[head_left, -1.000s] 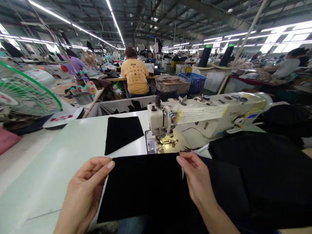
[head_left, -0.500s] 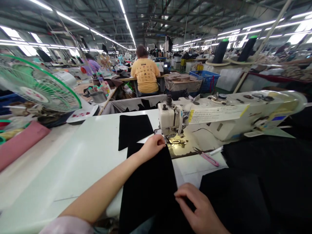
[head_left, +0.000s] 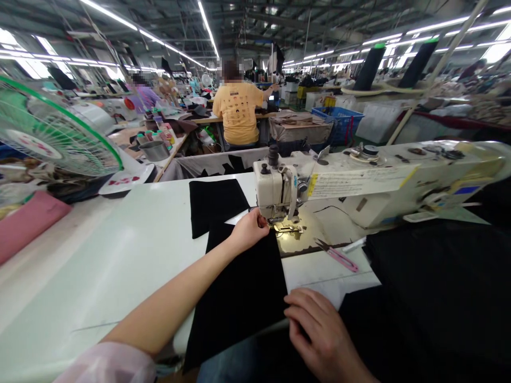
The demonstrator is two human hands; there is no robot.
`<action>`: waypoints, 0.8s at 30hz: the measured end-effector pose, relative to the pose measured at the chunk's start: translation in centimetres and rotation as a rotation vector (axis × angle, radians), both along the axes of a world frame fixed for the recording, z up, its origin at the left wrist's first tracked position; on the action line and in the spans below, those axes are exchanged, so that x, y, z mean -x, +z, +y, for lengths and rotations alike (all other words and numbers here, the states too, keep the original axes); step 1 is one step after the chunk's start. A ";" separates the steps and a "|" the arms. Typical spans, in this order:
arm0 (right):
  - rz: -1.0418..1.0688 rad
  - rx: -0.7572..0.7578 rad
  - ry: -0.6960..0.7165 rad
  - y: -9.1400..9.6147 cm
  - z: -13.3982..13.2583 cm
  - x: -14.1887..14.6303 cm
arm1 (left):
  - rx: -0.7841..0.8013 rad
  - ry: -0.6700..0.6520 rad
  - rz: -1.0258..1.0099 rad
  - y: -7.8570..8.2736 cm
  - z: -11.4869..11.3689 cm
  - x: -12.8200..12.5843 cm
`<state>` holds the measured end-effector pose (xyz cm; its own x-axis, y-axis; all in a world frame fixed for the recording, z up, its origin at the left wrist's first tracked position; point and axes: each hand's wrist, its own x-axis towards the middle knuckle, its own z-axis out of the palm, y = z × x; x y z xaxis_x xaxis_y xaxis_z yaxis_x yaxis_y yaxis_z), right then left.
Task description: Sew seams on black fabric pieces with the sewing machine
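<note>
A green-rimmed fan stands at the left end of the white table, above a pink cloth; pink snips lie on the table; 2 black thread cones rise behind; a person in a yellow shirt sits beyond.

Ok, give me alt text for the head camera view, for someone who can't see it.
A person's left hand presses the far end of a black fabric piece beside the presser foot of a white industrial sewing machine, while the right hand rests on its near edge. Pink thread snips lie on the white table.
</note>
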<state>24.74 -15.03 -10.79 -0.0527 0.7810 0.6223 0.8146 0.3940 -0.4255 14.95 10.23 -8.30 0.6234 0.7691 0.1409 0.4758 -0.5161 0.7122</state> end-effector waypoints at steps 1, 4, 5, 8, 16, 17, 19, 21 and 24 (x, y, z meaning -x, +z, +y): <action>0.000 0.001 0.005 -0.1 0.0 -0.1 | -0.003 0.001 0.012 0.0 0.1 -0.1; 0.005 0.027 0.015 -0.3 -0.1 -0.2 | -0.027 0.016 0.045 0.6 0.2 -0.2; 0.007 0.033 0.016 -0.4 -0.2 -0.2 | -0.041 0.029 0.054 1.0 -0.1 -0.1; 0.009 0.046 0.022 -0.5 -0.4 -0.3 | -0.136 0.088 0.068 2.4 -3.1 1.0; 0.050 0.079 0.058 0.1 1.2 -0.6 | -0.380 -0.620 0.121 1.1 -13.5 7.2; 0.052 0.076 0.053 0.2 1.8 -0.7 | -0.434 -0.637 0.130 0.6 -13.2 7.4; 0.045 0.067 0.047 0.4 3.0 -0.8 | -0.548 -0.665 0.151 0.0 -11.7 7.2; 0.010 0.084 0.043 0.9 4.1 -1.1 | -0.666 -0.671 0.152 -0.3 -9.8 6.7; -0.082 0.126 -0.038 2.3 4.3 -2.4 | -0.793 -0.655 0.128 -0.3 -7.5 5.8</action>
